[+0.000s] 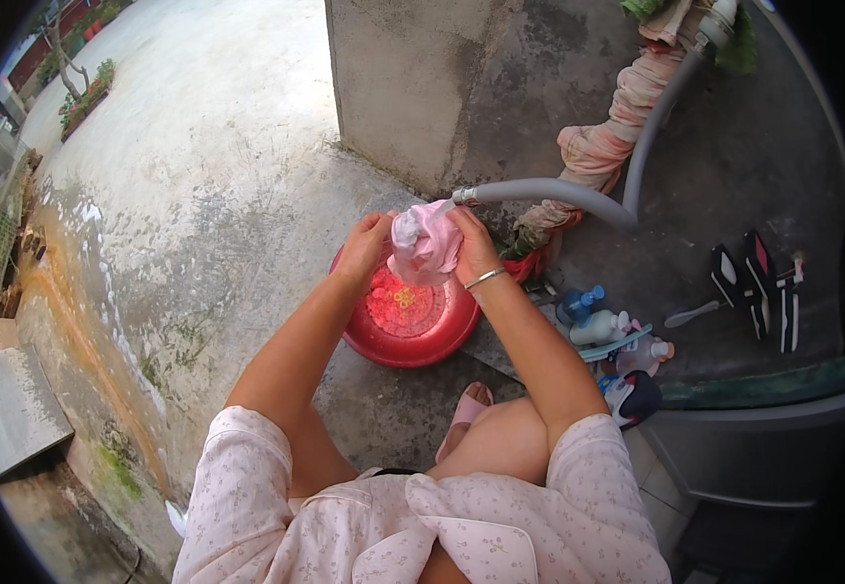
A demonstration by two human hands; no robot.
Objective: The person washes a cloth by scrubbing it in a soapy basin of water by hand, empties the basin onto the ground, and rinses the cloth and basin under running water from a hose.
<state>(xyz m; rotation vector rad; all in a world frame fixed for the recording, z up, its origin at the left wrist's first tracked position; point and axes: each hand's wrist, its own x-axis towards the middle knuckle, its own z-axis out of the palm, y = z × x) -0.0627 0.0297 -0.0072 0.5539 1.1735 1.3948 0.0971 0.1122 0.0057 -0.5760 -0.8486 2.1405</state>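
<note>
Both my hands hold a wet pink cloth (428, 255) with a clump of white suds on its upper left part. My left hand (365, 244) grips its left edge, and my right hand (477, 244), with a metal bangle at the wrist, grips its right side. Just above the cloth is the metal-ringed end of a grey hose (532, 191), and water appears to run from it onto the fabric. Below lies a red plastic basin (422, 354) with a little water and a yellow pattern on its bottom. My fingertips are partly hidden by the cloth.
Wrapped cloth (601, 150) covers a pipe beside the hose. To the right, a blue pump bottle (579, 305), other bottles and a light-blue brush (615, 344) stand near my right forearm. A concrete pillar (400, 80) rises ahead. A metal sheet (10, 409) is at far left.
</note>
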